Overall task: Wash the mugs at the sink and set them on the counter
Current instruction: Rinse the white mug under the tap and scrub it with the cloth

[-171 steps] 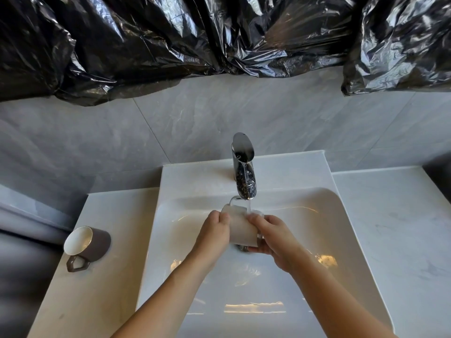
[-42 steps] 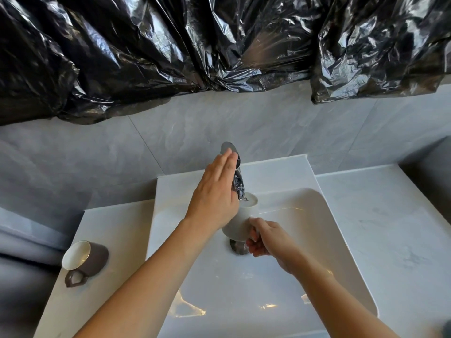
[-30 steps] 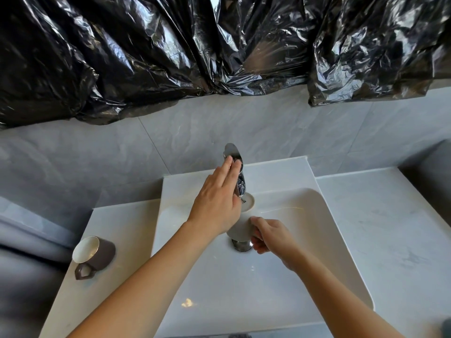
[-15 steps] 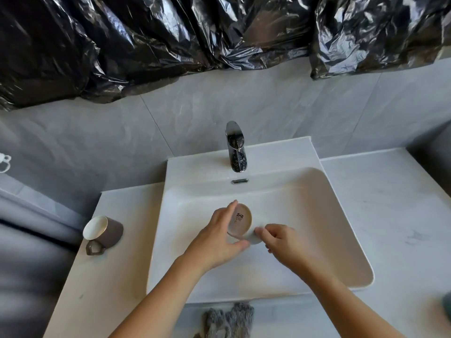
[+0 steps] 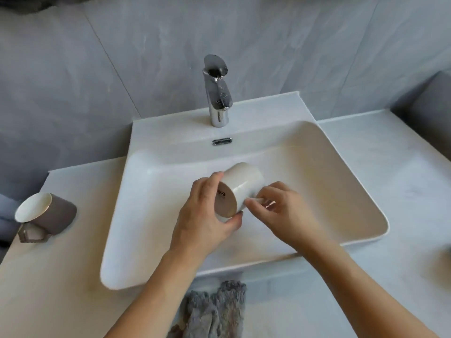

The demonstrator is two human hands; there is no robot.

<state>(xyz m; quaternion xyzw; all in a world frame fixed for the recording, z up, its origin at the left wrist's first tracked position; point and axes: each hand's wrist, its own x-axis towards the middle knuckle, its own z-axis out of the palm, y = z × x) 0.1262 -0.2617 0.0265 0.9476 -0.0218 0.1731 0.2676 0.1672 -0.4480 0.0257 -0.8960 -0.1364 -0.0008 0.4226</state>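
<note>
Glossy white cylindrical mug [image 5: 240,189] on its side over sink [image 5: 341,191], left hand [image 5: 205,215] cupping base, right hand [image 5: 280,211] grip pinching handle

Two mugs are in view: one white mug [image 5: 240,189], tipped on its side over the basin with its base facing the camera, and one brown mug [image 5: 46,213] with a pale inside, lying on the worktop [image 5: 61,272] to the left. Two hands are in view, the left hand [image 5: 205,223] and the right hand [image 5: 283,211], both on the white mug. There is one sink [image 5: 353,191], one chrome tap [image 5: 217,93], one overflow slot [image 5: 221,141], and one grey fluffy cloth [image 5: 214,311] below the sink's front edge.
</note>
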